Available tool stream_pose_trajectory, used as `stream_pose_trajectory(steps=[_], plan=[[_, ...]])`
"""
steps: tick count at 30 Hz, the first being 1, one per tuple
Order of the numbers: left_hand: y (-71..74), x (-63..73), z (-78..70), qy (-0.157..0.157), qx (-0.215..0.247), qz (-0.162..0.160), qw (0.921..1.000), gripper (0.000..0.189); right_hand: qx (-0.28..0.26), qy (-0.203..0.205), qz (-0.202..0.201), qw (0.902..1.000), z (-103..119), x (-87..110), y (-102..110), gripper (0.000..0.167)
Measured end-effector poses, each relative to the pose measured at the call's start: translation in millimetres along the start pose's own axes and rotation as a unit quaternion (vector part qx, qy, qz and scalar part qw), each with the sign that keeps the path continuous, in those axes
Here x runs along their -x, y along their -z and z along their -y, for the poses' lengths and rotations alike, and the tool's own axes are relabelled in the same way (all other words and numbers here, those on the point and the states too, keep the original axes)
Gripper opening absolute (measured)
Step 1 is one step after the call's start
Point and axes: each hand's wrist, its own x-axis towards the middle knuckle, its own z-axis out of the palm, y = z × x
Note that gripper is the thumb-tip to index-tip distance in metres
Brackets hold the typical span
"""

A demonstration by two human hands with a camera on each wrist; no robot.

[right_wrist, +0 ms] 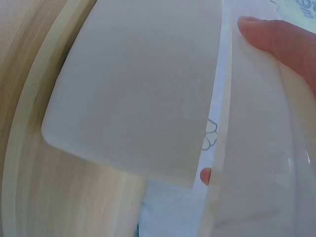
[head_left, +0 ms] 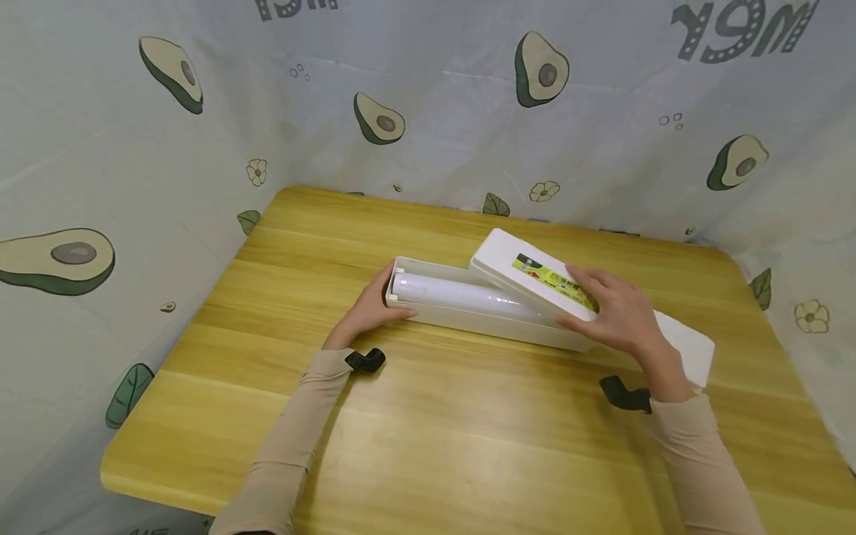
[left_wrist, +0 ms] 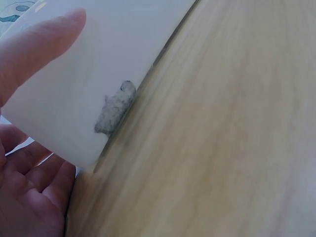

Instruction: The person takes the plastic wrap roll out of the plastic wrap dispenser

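Observation:
A long white box (head_left: 495, 325), apparently a cling film dispenser, lies on the table with its top uncovered. Inside it is a pale, glossy roll (head_left: 455, 291). My left hand (head_left: 369, 306) grips the box's left end, thumb along the front wall, fingers around the far side. A torn grey-white patch (left_wrist: 116, 109) marks that wall in the left wrist view. My right hand (head_left: 620, 312) holds the white lid (head_left: 500, 254) across its width, thumb on the near edge. The lid sits slantwise over the box's right part, and a gap separates lid (right_wrist: 259, 123) from box (right_wrist: 138, 89) in the right wrist view.
A yellow-green label (head_left: 548, 276) is on the lid's top. The wooden table (head_left: 461, 438) has rounded corners and extends around the box. Behind it hangs a pale curtain (head_left: 455, 67) printed with avocados. Dark wrist mounts (head_left: 366, 361) sit at both cuffs.

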Motion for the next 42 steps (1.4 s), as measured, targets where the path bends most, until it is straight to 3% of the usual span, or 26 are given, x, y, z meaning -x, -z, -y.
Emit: stream_pose_trajectory(steps=[6, 10, 24, 42], plan=[[0.2, 6.7, -21.1, 0.001, 0.000, 0.007, 1.0000, 0.099, 0.002, -0.014, -0.001, 0.9999, -5.3, 6.5, 2.2, 0.089], [0.0, 9.3, -26.6, -0.001, -0.001, 0.004, 1.0000, 0.098, 0.005, -0.022, 0.000, 0.9997, -7.7, 9.5, 4.0, 0.088], [-1.0, 8.2, -20.5, 0.010, 0.002, 0.002, 0.9999, 0.100, 0.013, -0.046, 0.006, 0.9988, -19.1, 18.9, 9.7, 0.088], [-0.9, 12.0, -29.6, 0.015, -0.003, 0.006, 0.9999, 0.099, 0.005, -0.082, 0.011, 0.9966, -32.7, 28.1, 12.7, 0.090]])
